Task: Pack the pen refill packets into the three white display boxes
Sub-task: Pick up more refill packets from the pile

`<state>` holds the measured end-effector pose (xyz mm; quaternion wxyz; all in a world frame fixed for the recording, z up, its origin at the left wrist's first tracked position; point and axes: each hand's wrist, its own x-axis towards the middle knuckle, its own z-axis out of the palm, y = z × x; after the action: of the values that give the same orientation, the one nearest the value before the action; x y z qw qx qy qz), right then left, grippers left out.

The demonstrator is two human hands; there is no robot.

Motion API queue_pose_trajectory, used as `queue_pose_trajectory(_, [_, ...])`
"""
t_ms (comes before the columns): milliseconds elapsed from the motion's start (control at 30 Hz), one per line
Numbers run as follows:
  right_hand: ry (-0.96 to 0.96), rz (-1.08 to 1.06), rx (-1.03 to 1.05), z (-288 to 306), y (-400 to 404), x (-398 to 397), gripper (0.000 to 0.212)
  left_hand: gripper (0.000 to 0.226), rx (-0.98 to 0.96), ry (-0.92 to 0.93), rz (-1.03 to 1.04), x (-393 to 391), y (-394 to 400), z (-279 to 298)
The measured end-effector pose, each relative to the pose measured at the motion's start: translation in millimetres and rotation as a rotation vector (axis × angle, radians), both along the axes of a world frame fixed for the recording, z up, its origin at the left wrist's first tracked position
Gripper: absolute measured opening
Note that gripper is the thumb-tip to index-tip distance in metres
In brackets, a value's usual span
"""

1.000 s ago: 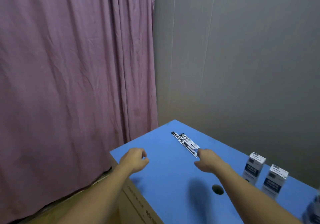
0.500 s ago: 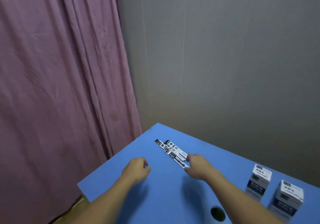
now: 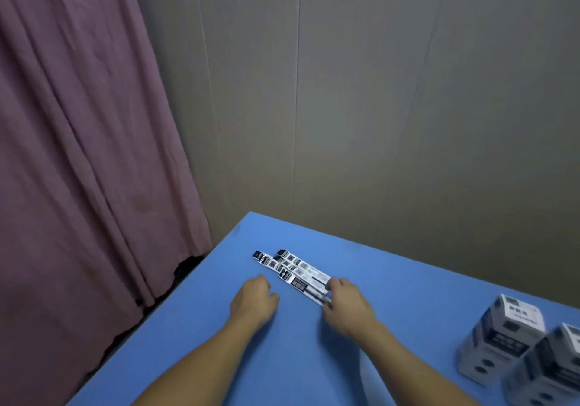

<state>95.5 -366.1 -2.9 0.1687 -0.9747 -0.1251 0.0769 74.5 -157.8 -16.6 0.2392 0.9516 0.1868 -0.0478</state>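
Note:
A small pile of long, thin black-and-white pen refill packets lies on the blue table, near its far left corner. My right hand grips the near end of the packets, fingers curled over them. My left hand rests on the table just left of the packets with its fingers curled, holding nothing. Two white display boxes stand at the right: one further back, the other cut off by the frame's edge.
A mauve curtain hangs at the left, beyond the table's left edge. A grey panelled wall rises right behind the table's far edge.
The view has swung right and down, so the table looks larger and nearer. My right hand has closed over the near end of the packets. My left hand has stayed curled on the table.

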Motion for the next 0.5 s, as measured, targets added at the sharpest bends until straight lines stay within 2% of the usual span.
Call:
queue_pose_trajectory(167, [-0.033,-0.098,0.036,-15,-2,0,0.029,0.065,-0.092,0.03,0.14,35,-6,-8])
queue_pose_trajectory(267, [-0.04,-0.113,0.04,-14,-9,2,0.035,0.081,-0.174,0.055,0.235,55,-15,-8])
queue_pose_trajectory(500, [-0.076,-0.124,0.035,0,-16,4,0.04,0.074,-0.234,0.083,0.341,57,3,-17])
